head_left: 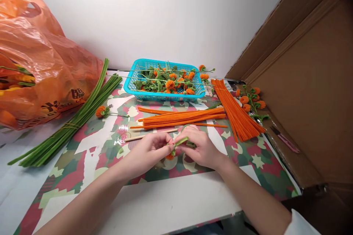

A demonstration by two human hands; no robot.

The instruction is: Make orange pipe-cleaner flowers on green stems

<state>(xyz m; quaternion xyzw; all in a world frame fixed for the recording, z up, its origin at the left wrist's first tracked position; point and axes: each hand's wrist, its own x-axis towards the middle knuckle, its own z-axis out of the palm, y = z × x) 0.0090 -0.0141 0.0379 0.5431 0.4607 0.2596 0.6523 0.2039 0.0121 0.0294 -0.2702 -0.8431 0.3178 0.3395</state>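
Observation:
Above the front part of the patterned table, my two hands meet at a small pipe-cleaner flower with an orange head and green parts. My left hand pinches it from the left, its fingers hiding most of the flower. With closed fingers, my right hand grips a green pipe cleaner that sticks out to the right. Just beyond my hands lie a thin wooden stick and a loose pile of orange pipe cleaners. One finished-looking orange flower with a thin stem rests at the left.
A turquoise basket of orange and green flowers stands at the back. Green pipe cleaners and an orange plastic bag are left. An orange bundle, more flowers, a pink-handled tool and cardboard are right.

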